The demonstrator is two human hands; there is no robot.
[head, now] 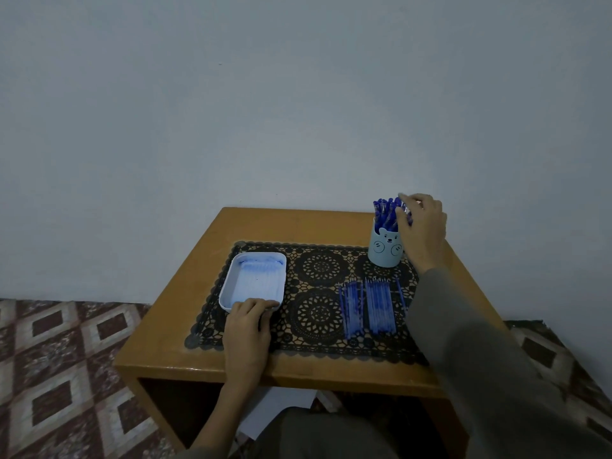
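Right hand (422,223) gripped pens (385,212) in cup (385,248) beneath it; skewed pull could topple cup. Left hand (248,323) lay flat on tray (231,279) rim.

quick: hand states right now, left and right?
Left hand: open, fingers resting on the near rim of the white tray.
Right hand: at the blue pens in the bear cup; grip cannot be told.

Your right hand (422,226) pinches the tops of the blue pens (385,212) standing in the bear cup (385,250). Your left hand (246,326) rests on the near rim of the white tray (228,286). Loose pens (371,308) lie in rows on the lace mat (319,313).
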